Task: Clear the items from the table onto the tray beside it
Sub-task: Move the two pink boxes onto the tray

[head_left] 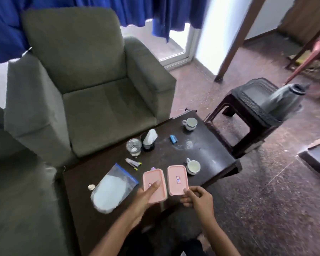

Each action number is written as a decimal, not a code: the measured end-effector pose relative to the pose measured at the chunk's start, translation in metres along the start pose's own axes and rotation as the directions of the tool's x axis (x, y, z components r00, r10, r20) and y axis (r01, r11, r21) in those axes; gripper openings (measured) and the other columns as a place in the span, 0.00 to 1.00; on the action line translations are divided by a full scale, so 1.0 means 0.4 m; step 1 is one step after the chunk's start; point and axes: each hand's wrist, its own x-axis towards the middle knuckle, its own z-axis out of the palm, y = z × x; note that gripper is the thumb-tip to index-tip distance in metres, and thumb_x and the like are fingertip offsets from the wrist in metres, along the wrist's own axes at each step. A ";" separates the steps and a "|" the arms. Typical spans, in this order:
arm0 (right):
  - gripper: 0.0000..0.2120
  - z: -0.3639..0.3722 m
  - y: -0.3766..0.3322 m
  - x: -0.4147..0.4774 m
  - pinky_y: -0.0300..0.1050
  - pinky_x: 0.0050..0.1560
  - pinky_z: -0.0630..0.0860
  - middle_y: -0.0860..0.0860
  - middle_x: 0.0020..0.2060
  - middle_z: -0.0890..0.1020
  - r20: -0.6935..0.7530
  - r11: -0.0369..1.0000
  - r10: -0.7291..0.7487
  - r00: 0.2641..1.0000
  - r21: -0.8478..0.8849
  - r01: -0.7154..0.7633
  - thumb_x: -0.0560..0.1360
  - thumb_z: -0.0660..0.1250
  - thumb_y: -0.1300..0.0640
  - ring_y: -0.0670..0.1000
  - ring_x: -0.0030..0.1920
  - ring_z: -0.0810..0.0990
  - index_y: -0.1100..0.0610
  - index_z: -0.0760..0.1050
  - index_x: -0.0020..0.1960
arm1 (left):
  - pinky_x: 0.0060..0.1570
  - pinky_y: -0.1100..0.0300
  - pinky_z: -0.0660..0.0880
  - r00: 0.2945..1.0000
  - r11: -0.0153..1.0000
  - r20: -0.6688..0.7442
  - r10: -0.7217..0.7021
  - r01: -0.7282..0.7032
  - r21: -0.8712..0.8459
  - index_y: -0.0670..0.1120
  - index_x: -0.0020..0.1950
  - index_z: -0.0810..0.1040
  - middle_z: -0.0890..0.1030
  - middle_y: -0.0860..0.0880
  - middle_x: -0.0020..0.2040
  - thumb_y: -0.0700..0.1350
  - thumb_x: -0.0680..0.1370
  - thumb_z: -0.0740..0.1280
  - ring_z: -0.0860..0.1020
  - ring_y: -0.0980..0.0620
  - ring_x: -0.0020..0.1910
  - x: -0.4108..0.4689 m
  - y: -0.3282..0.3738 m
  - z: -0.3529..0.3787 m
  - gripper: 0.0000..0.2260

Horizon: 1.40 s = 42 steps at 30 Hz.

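Two pink lidded boxes sit side by side near the front of the dark table (211,150). My left hand (146,198) grips the left pink box (153,180), thumb on its lid. My right hand (196,199) pinches the near edge of the right pink box (177,179). Farther back lie a zip bag of white powder (113,189), a coin (91,187), a stapler-like item (133,162), a glass jar (134,146), a tissue holder (149,138), a blue lighter (173,139) and two white cups (190,123) (193,167). A grey tray (255,93) rests on the stool at right.
A grey armchair (85,80) stands behind the table, and another sofa arm (17,200) is at left. The dark plastic stool (248,115) holds a blurred grey jug (283,100). White powder is spilled on the table's far right part.
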 end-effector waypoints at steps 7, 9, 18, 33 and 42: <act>0.03 -0.335 -0.112 0.036 0.35 0.25 0.74 0.58 0.30 0.80 -0.098 0.993 -0.107 0.989 0.037 0.112 0.74 0.67 0.67 0.46 0.22 0.77 0.67 0.75 0.43 | 0.45 0.59 0.81 0.959 0.998 0.282 0.040 -0.051 0.035 0.45 0.56 0.77 0.85 0.48 0.48 0.45 0.75 0.65 0.83 0.53 0.45 0.036 0.011 0.425 0.11; 0.03 -0.438 -0.142 0.062 0.34 0.24 0.73 0.57 0.29 0.80 -0.135 0.989 -0.137 0.981 0.028 0.142 0.73 0.67 0.67 0.44 0.22 0.76 0.66 0.74 0.41 | 0.46 0.57 0.80 0.951 0.997 0.305 0.044 -0.059 0.040 0.46 0.55 0.78 0.85 0.48 0.49 0.45 0.75 0.66 0.83 0.53 0.45 0.056 -0.002 0.538 0.10; 0.08 -0.707 -0.206 0.173 0.35 0.28 0.76 0.51 0.37 0.78 -0.221 0.977 -0.167 0.961 0.090 0.191 0.71 0.70 0.65 0.47 0.36 0.76 0.54 0.74 0.42 | 0.43 0.58 0.80 0.939 0.998 0.339 0.054 -0.040 -0.048 0.42 0.64 0.73 0.82 0.44 0.51 0.45 0.74 0.65 0.82 0.52 0.44 0.138 -0.022 0.888 0.19; 0.09 -1.013 -0.511 0.599 0.39 0.29 0.78 0.58 0.41 0.77 -0.169 0.958 -0.083 0.982 0.260 0.125 0.75 0.63 0.68 0.54 0.37 0.78 0.57 0.71 0.50 | 0.39 0.57 0.79 0.923 0.999 0.385 -0.031 0.039 -0.012 0.46 0.56 0.76 0.84 0.49 0.40 0.46 0.72 0.68 0.81 0.53 0.38 0.499 0.118 1.244 0.13; 0.09 -1.145 -0.832 0.908 0.35 0.26 0.76 0.53 0.39 0.79 -0.195 0.930 -0.145 0.970 0.306 0.201 0.76 0.61 0.64 0.46 0.30 0.78 0.56 0.75 0.54 | 0.35 0.54 0.81 0.966 0.990 0.254 -0.047 0.011 0.142 0.46 0.62 0.68 0.80 0.42 0.49 0.51 0.60 0.74 0.82 0.41 0.47 0.683 0.277 1.327 0.32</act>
